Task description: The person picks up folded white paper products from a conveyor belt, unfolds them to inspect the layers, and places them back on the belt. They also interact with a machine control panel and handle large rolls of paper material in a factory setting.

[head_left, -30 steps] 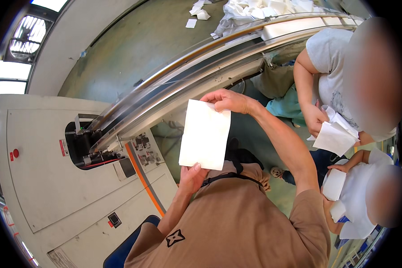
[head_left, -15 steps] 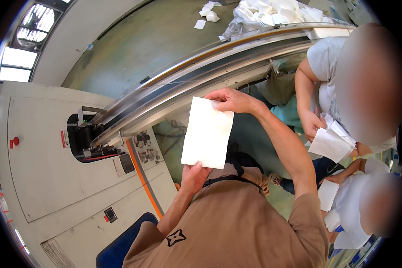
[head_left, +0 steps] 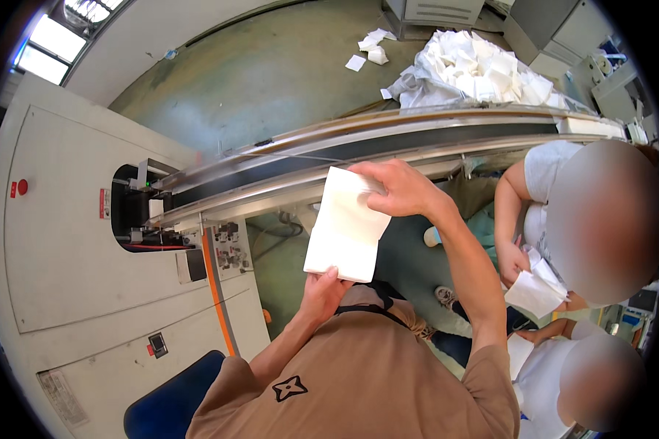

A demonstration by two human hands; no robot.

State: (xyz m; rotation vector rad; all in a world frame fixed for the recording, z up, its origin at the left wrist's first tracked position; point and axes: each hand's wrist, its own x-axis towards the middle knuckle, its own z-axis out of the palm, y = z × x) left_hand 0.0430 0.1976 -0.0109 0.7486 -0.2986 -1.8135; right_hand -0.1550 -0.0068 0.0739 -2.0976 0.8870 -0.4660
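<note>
A white, flat stack of folded paper [head_left: 344, 230], like napkins or tissues, is held between my two hands in front of the conveyor. My left hand [head_left: 324, 293] grips its lower end, thumb on top and fingers underneath. At the upper right corner my right hand [head_left: 399, 192] is closed on the stack, its thumb on the face and its fingers behind the edge. The right side of the sheets bends inward below that hand. How many layers there are cannot be made out.
Beyond my hands runs a long conveyor [head_left: 271, 162] out of a pale machine cabinet [head_left: 73, 219]. A heap of white paper pieces [head_left: 483, 69] lies on the floor behind it. At the right, two people hold white paper [head_left: 536, 289]. A blue chair back [head_left: 172, 399] is at lower left.
My view has shifted, showing more floor and the whole heap. The stack, flat before, now bends along its right side under my right hand. A white piece now shows at the machine's opening.
</note>
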